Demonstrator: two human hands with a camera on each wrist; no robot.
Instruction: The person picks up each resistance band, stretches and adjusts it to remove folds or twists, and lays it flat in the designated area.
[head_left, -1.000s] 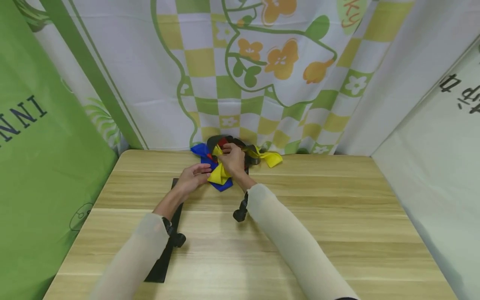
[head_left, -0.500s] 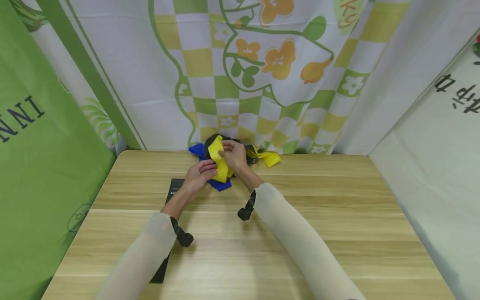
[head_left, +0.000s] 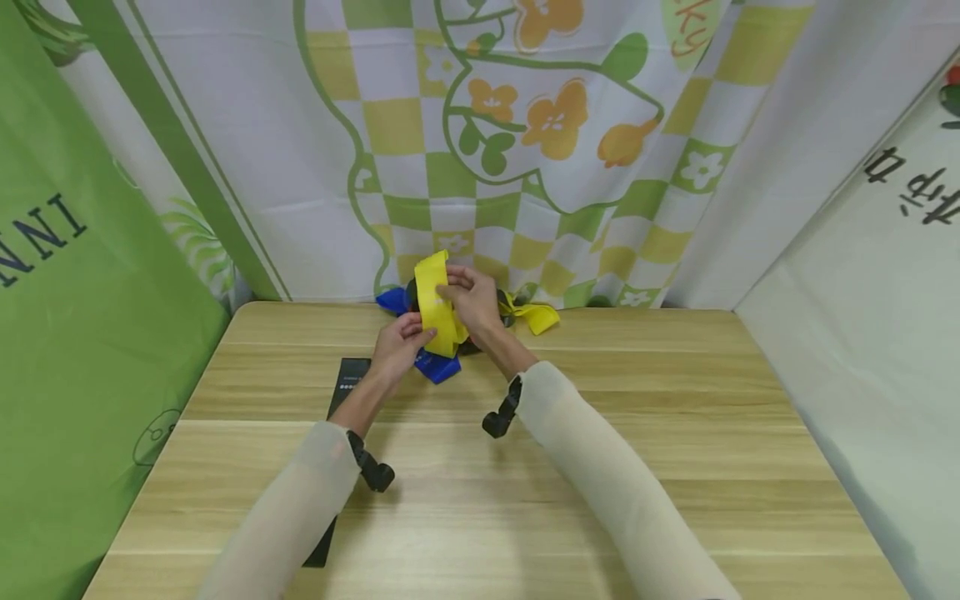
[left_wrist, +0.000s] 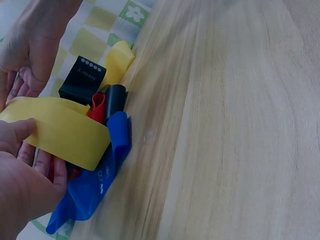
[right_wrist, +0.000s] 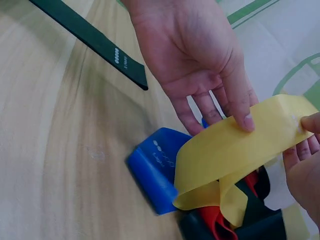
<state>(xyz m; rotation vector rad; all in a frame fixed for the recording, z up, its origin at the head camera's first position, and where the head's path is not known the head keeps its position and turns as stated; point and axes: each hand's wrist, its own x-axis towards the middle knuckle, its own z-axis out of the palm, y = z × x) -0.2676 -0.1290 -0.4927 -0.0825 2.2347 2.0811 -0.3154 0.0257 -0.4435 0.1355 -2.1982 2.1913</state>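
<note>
Left hand (head_left: 396, 346) and right hand (head_left: 474, 302) are both pinching the yellow band (head_left: 432, 287), thumbs on its near face, holding it raised at the bench's (head_left: 637, 433) far edge. Blue band (head_left: 438, 368), red band (left_wrist: 97, 107) and black band (left_wrist: 82, 82) are bunching at that same edge. Black strip (head_left: 352, 375) is lying on the bench's left half, partly hidden by the left forearm. Curtain (head_left: 397, 125) is hanging behind the bench.

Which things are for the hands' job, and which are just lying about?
For the job:
yellow band, pinched by the left hand and right hand
blue band, red band and black band, bunched close by, probably

Just there:
flat black strip on the table, probably, as neither hand holds it
flowery curtain
</note>
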